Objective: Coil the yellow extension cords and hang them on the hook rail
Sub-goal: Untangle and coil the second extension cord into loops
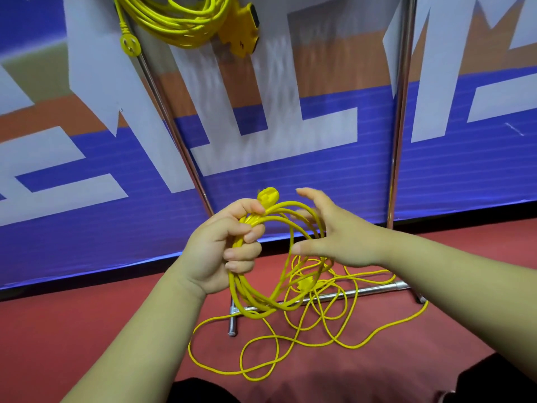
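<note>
On the far left, one coiled cord (177, 21) hung against the banner. Nearer, the left hand (220, 248) was closed tight round the gathered loops (261, 301) of a second cord, just under its plug (268, 196). Right of that, the right hand (334, 237) was spread wide beside the loops, gripping nothing. The slack (363, 338) lay tangled on the red floor (87, 330). Light and floppy, it looked likely to snag, so it seemed best held where the strands bunch.

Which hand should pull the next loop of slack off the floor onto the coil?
Right. The right hand is open beside the coil, above the loose cord on the floor. The left hand grips the coil's loops below the plug, so it is occupied.
</note>
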`<action>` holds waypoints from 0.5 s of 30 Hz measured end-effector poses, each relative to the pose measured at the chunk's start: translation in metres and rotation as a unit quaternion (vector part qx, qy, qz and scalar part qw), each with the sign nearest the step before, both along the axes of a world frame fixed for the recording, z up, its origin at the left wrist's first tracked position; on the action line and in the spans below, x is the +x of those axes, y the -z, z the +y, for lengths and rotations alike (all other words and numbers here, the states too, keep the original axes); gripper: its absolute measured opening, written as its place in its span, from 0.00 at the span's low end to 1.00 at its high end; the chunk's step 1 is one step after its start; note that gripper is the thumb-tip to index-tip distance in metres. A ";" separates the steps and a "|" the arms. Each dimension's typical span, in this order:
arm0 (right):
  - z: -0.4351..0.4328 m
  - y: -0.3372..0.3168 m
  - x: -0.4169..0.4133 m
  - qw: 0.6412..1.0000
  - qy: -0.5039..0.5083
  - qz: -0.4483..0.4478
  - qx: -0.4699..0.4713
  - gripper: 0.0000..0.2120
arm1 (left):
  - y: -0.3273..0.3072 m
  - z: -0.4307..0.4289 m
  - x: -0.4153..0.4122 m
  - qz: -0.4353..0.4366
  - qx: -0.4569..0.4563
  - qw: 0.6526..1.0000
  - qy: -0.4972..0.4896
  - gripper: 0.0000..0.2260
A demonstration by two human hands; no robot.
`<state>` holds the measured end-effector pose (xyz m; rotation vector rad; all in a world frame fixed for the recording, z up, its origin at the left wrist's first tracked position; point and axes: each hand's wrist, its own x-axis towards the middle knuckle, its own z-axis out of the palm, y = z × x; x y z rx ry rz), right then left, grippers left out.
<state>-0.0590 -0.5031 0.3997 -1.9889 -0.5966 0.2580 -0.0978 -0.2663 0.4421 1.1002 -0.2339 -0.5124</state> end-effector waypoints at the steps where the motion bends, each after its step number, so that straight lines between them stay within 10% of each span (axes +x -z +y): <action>1: 0.001 0.004 0.001 1.000 -0.011 0.007 -0.005 0.48 | 0.000 0.002 0.000 0.004 -0.017 1.000 0.016 0.14; 15: 0.010 -0.012 0.002 0.996 -0.005 0.055 0.070 0.29 | -0.002 0.014 0.004 0.017 -0.110 0.985 0.134 0.09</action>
